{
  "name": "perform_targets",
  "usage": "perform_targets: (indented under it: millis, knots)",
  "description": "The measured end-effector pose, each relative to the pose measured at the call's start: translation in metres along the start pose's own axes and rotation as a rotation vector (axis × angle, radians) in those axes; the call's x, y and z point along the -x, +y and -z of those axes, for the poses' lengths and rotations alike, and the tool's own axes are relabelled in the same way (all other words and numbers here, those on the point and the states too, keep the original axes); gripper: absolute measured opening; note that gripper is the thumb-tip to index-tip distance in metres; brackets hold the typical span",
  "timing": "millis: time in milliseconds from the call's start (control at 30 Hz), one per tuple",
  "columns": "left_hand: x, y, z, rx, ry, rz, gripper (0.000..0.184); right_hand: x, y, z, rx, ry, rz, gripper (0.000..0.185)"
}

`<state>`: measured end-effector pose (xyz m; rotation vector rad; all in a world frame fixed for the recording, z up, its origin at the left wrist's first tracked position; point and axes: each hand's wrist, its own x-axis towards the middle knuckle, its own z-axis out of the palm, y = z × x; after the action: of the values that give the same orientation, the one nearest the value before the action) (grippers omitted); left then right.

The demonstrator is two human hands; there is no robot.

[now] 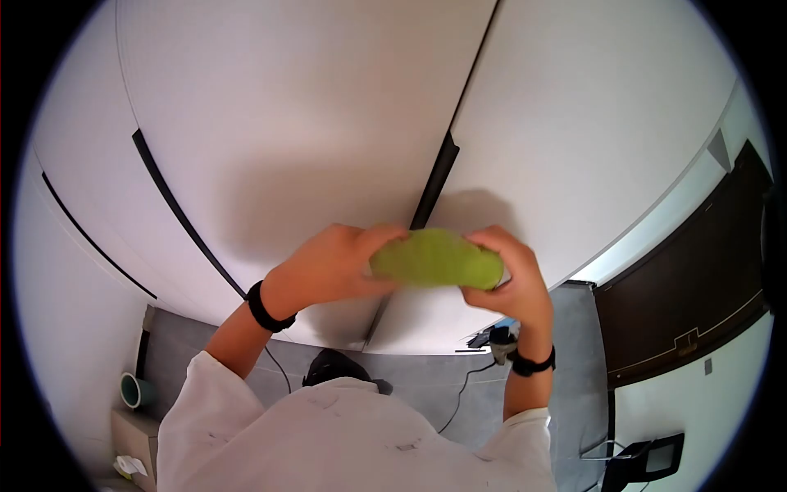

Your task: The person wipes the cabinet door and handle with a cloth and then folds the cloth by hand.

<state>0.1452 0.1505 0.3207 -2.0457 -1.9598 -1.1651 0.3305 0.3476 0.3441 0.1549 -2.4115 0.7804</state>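
Observation:
A green, oblong, cloth-like pad (438, 258) is held up in front of the white cabinet doors, near their lower half. Its surface is smeared by motion, so its exact kind is unclear. My left hand (332, 262) grips its left end, thumb and fingers closed around the edge. At the other end, my right hand (516, 275) pinches it with bent fingers. The black door handle (434, 180) rises just behind and above the pad. Both wrists wear dark bands.
Tall white cabinet doors (295, 98) fill the view ahead. Grey floor (574, 361) runs below, with black cables on it. A green pot (135, 390) and a box (135, 435) stand at lower left. To the right are a dark door (689, 271) and a black chair (656, 459).

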Motion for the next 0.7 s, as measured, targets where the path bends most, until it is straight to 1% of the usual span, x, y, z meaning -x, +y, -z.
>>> perform_targets:
  millis: [33,100,133,200,233,300,333,400,433,500,533,600,633,700]
  knots:
    - [-0.004,-0.001,0.004,-0.003,-0.013,-0.006,0.05,-0.005,0.004,0.001,-0.049,0.015,0.02,0.048]
    - [-0.013,-0.002,0.012,-0.147,0.035,0.041,0.045,-0.017,0.009,0.005,-0.063,0.07,0.048,0.047]
    - [-0.018,-0.003,0.016,-0.149,0.034,0.036,0.045,-0.025,0.014,0.007,-0.126,0.068,0.015,0.047]
    - [-0.025,-0.004,0.023,-0.332,0.141,-0.037,0.044,-0.037,0.016,0.013,-0.247,0.042,-0.034,0.044]
    - [-0.027,-0.001,0.028,-0.337,0.146,-0.04,0.044,-0.039,0.014,0.013,-0.245,0.044,-0.028,0.044]
    - [-0.029,0.004,0.037,-0.287,0.117,0.028,0.043,-0.043,0.009,0.012,-0.375,0.133,-0.162,0.04]
    - [-0.03,0.004,0.039,-0.287,0.131,0.034,0.043,-0.043,0.006,0.011,-0.37,0.12,-0.155,0.04]
    - [-0.031,0.002,0.041,-0.266,0.26,-0.129,0.039,-0.044,0.001,0.004,-0.289,0.207,-0.201,0.042]
    - [-0.031,0.0,0.039,-0.265,0.267,-0.123,0.039,-0.046,0.002,0.001,-0.288,0.198,-0.2,0.042]
    - [-0.032,-0.002,0.032,-0.185,0.314,-0.21,0.044,-0.045,0.004,-0.004,-0.443,0.318,-0.21,0.043]
    - [-0.031,0.0,0.03,-0.174,0.307,-0.206,0.044,-0.043,0.002,-0.008,-0.442,0.319,-0.224,0.043]
    - [-0.031,0.008,0.029,0.077,0.287,0.072,0.049,-0.046,-0.006,-0.012,-0.38,0.414,-0.28,0.042]
    - [-0.031,0.006,0.027,0.082,0.281,0.07,0.049,-0.046,-0.005,-0.015,-0.377,0.419,-0.286,0.042]
    - [-0.03,-0.003,0.024,0.253,0.285,0.129,0.051,-0.047,-0.003,-0.021,-0.357,0.523,-0.274,0.039]
